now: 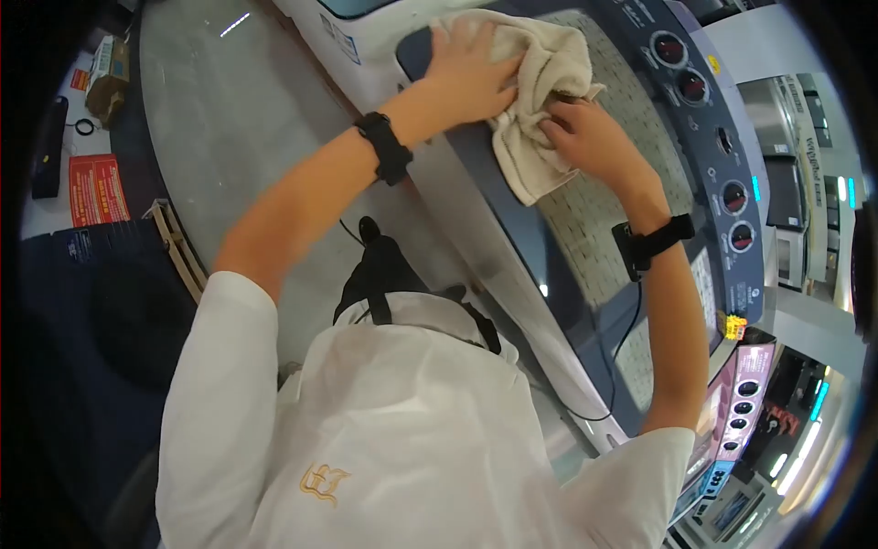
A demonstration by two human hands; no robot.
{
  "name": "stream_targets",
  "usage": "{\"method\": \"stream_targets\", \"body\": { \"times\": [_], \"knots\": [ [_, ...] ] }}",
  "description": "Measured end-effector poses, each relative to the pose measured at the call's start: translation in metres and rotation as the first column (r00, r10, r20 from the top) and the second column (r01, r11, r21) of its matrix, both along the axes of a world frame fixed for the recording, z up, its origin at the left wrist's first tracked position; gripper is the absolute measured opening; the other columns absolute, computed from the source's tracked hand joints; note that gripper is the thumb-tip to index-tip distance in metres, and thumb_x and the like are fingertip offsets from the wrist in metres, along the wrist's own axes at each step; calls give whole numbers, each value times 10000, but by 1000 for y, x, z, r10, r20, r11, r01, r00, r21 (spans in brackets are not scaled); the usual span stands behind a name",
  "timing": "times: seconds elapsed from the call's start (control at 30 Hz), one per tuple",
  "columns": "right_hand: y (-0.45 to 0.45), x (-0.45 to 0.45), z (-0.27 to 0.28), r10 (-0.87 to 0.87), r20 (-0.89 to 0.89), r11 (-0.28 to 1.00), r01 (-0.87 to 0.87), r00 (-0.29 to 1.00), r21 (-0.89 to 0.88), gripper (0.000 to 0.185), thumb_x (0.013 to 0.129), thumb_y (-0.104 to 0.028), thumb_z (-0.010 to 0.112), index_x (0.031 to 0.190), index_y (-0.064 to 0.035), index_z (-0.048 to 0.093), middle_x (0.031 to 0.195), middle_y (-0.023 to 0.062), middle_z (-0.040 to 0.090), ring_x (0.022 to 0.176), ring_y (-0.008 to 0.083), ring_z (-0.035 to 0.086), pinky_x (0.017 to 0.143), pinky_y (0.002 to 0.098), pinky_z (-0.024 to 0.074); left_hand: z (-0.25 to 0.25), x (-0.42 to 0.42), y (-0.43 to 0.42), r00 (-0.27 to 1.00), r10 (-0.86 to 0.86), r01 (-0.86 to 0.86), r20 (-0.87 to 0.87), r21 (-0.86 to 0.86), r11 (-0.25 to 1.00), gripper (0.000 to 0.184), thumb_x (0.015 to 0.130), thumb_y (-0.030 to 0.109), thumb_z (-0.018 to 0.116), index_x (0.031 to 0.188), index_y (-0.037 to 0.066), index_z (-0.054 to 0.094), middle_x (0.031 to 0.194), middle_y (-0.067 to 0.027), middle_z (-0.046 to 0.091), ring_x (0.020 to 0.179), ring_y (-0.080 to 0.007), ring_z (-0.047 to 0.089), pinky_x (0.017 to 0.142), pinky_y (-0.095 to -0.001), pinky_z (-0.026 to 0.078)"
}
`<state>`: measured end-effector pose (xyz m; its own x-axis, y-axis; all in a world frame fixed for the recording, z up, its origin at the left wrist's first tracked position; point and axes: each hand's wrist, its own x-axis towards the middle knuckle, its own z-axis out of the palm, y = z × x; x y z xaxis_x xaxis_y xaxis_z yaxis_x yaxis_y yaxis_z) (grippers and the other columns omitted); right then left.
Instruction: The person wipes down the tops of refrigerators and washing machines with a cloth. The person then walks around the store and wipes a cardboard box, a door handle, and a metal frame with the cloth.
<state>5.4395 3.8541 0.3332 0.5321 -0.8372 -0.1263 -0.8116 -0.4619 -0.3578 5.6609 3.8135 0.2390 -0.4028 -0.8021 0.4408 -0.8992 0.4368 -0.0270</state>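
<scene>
A crumpled cream cloth point(549, 69) lies on the dark-framed top of a washing machine point(585, 247) with a patterned lid panel. My left hand point(466, 78) rests on the left part of the cloth, its fingers spread apart. At the cloth's right side, my right hand point(594, 137) has its fingers curled into the folds, gripping the fabric. Both wrists wear black bands, and a thin black cable hangs from the right one over the machine.
Knobs point(692, 87) line the control panel along the machine's right side. A pink machine point(745, 403) stands at lower right. At left are a dark appliance point(82, 366), a red printed sheet point(99, 189) and a cardboard box point(108, 78). Grey floor point(238, 119) lies between.
</scene>
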Motion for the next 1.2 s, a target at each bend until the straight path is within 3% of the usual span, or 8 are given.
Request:
{"method": "stream_targets", "body": {
  "times": [0.03,0.17,0.3,0.57,0.67,0.8,0.97,1.2],
  "knots": [
    [-12,11,-2,-17,12,1000,18,1000,-1,275,963,-227,566,1019,8,699,1035,249,663,1096,433,583,937,489,481,4,7,-3,996,-66,65,-57,-27,998,594,946,392,592,1494,170,537,1552,-289,413,1373,-578,400,1111,-722,300],
    [-55,50,-16,-39,-11,998,38,999,-48,255,938,-185,546,994,17,692,1037,261,658,1093,439,582,938,498,480,7,37,-21,978,-187,186,-92,-17,982,477,901,229,600,1236,-110,613,1415,-345,532,1353,-465,500,1147,-543,386],
    [-69,103,-6,-54,-84,988,41,995,-150,258,913,-174,521,965,13,689,1021,263,690,1044,437,622,1012,519,459,6,79,-45,964,-221,224,-146,1,975,447,883,205,616,1230,-77,623,1406,-321,550,1361,-448,502,1179,-525,358],
    [-165,184,-31,131,-96,956,-152,987,-251,332,943,-291,567,1072,5,643,1113,259,667,1136,434,597,1083,541,399,29,196,-129,967,80,-66,242,-65,996,610,986,345,566,1450,-49,523,1549,-264,457,1469,-378,408,1213,-521,312],
    [-199,215,-36,65,-177,962,-109,982,-250,446,983,-377,533,1221,-6,607,1264,276,608,1225,459,551,1121,541,367,7,253,-149,988,144,-135,-62,131,982,690,1018,434,527,1509,-44,448,1553,-270,447,1467,-395,404,1219,-516,304],
    [-256,243,-32,-67,-282,992,34,957,-120,731,987,-531,496,1481,6,482,1471,349,479,1383,489,456,1144,546,360,7,285,-167,975,191,-169,-115,182,969,775,990,497,556,1523,-49,420,1551,-285,437,1463,-429,397,1209,-531,323],
    [-337,258,-18,-63,-324,997,48,944,-54,710,924,-593,572,1195,50,704,1199,299,697,1139,436,661,974,441,513,-4,307,-235,969,245,-235,-33,184,954,794,989,522,555,1514,-58,421,1542,-311,425,1454,-478,386,1197,-542,345],
    [-407,266,-18,-38,-269,989,74,962,124,664,912,-530,659,1150,88,703,1057,224,741,978,299,710,836,374,532,5,319,-306,984,108,-135,140,205,969,569,1071,363,411,1410,-70,557,1536,-382,400,1491,-526,310,1234,-549,273]
  ]
}}
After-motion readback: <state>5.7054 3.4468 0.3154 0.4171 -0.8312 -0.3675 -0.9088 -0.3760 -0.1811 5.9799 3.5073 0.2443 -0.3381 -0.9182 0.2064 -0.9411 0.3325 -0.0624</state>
